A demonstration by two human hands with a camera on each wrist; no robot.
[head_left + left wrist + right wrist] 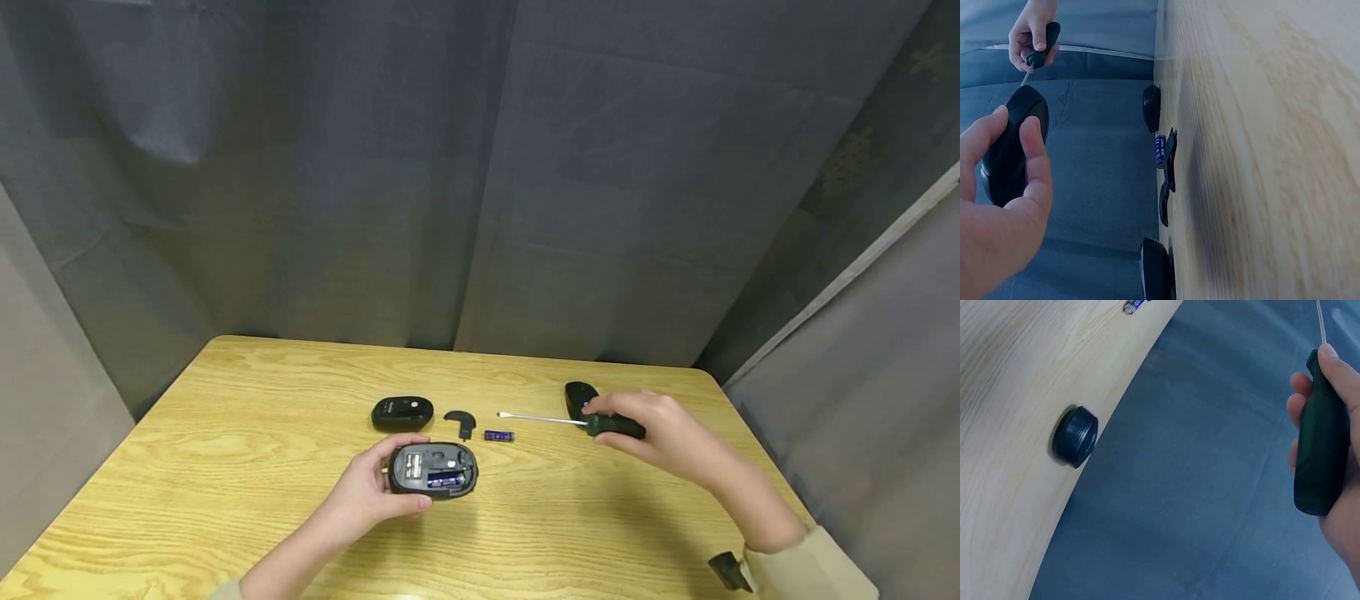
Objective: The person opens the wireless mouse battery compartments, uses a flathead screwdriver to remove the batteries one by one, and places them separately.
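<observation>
My left hand (369, 489) grips an upturned black computer mouse (432, 468) by its sides, above the table. Its underside faces up, uncovered, with a purple battery (446, 480) lying in the compartment. In the left wrist view the thumb and fingers hold this mouse (1013, 147) from both sides. My right hand (670, 427) holds a screwdriver by its dark green handle (1321, 447). The screwdriver's metal shaft (542, 418) points left, its flat tip apart from the held mouse. Whether the held mouse has a second battery I cannot tell.
On the wooden table (285, 400) a black mouse (402, 412) lies at the back left. Thin black cover pieces (462, 419) and a loose purple battery (498, 436) lie behind the held mouse. Another black mouse (578, 398) sits behind the right hand. Grey curtains (360, 208) hang beyond.
</observation>
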